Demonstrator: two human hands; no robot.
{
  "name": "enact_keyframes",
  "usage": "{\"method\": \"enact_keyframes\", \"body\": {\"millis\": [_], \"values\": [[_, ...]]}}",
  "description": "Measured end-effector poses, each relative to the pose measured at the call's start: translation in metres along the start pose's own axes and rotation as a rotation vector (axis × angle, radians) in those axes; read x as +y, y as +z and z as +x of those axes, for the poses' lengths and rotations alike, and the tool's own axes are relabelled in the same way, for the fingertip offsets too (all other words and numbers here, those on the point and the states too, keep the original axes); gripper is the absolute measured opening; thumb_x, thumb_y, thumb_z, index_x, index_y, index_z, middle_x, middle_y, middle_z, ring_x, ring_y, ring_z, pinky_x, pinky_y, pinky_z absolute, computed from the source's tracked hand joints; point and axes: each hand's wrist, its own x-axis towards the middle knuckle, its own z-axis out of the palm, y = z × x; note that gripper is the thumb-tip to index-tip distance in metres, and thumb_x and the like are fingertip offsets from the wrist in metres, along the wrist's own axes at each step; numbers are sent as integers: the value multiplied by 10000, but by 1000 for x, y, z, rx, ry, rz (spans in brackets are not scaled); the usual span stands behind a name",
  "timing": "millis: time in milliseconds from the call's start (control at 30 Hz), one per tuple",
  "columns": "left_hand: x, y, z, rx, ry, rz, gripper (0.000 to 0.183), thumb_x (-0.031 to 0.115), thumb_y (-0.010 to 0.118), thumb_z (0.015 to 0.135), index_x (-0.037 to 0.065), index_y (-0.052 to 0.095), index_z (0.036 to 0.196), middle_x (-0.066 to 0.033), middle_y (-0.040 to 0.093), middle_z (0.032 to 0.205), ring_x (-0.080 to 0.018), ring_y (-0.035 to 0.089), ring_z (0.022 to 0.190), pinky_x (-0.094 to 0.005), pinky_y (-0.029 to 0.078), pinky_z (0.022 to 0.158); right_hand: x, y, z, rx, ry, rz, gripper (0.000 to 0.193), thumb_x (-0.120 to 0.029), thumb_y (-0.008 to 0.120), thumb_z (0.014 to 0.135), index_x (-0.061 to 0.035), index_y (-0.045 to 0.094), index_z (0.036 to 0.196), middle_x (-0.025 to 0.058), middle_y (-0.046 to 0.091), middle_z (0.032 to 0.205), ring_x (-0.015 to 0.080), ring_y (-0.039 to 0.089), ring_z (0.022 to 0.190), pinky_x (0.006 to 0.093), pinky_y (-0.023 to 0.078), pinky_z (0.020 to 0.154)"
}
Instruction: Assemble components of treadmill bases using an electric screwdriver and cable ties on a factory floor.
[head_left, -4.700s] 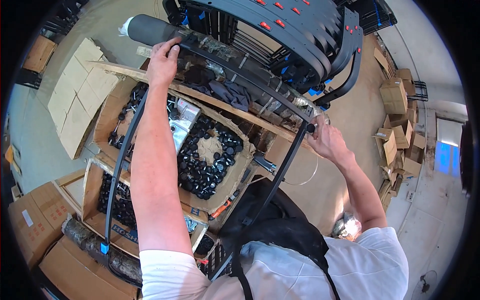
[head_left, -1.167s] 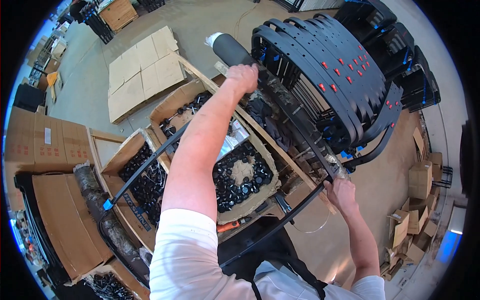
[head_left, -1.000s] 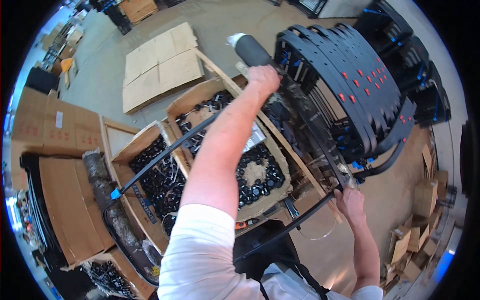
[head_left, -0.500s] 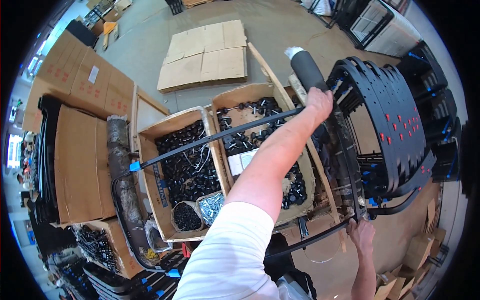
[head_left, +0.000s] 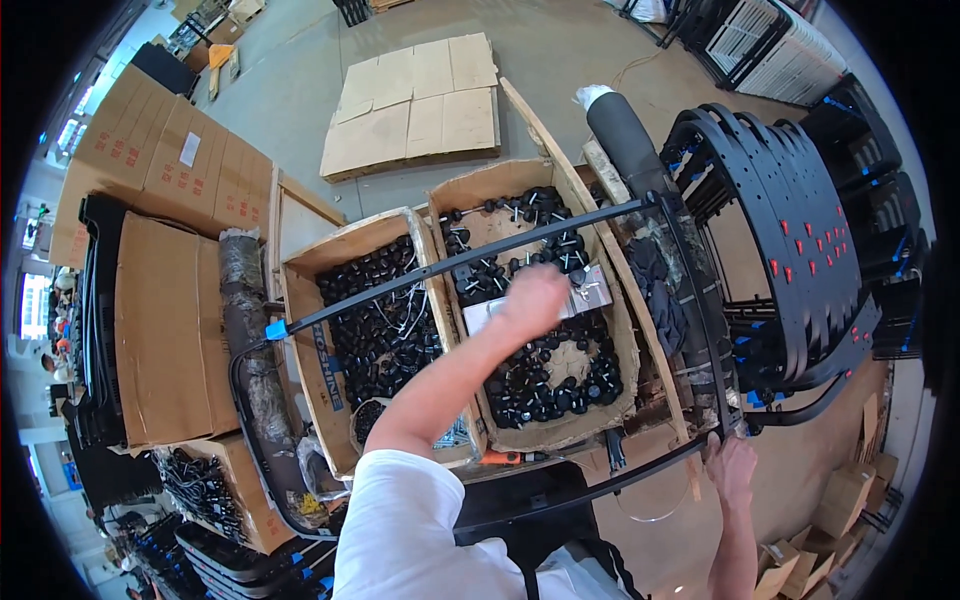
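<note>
A large black metal frame [head_left: 560, 228] with blue end pieces lies across two wooden bins. My right hand [head_left: 730, 465] is closed round its near right corner. Over the right bin [head_left: 620, 375], my left hand [head_left: 538, 298] is beside a flat white-and-grey box [head_left: 592, 290]. Its fingers are blurred and partly hidden, so I cannot make out whether they hold anything. Black round-headed bolts [head_left: 540, 210] are heaped around the box. More small black parts [head_left: 375, 290] fill the left bin [head_left: 305, 365].
Padded rolls, a grey one [head_left: 625, 140] and a plastic-wrapped one [head_left: 245, 290], flank the bins. Curved black panels with red pieces [head_left: 790, 240] stand at right. Tall cartons [head_left: 165, 340] rise at left. Flattened cardboard [head_left: 415, 105] lies beyond. An orange-handled tool [head_left: 500, 457] is at the near edge.
My left hand has come off the frame's far right corner and moved left and nearer, over the right bin. My right hand stays at the near right corner.
</note>
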Motion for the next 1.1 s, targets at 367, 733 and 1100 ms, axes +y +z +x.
{"method": "enact_keyframes", "body": {"millis": [367,733,1100], "values": [[-149,60,-6,-277,-419,256,290,171,701,899,94,686,1178,-196,700,1177,-392,668,1115,-493,555,952,-8,1,-6,19,-9,2,475,-396,604,1010,48,731,899,298,727,829,458,740,810,533,593,754],[-136,74,-23,-95,-291,764,262,171,541,979,102,665,1200,-146,693,1097,-342,684,994,-473,563,850,0,13,-1,56,-34,53,454,-374,587,1012,56,703,924,312,723,858,469,733,817,543,590,758],[-4,-24,-69,150,-304,-171,300,258,680,988,84,664,1232,-182,671,1140,-387,653,1072,-482,547,934,-3,-28,-23,197,-162,126,340,-314,681,968,21,724,1003,247,751,915,413,743,889,478,598,804]]}}
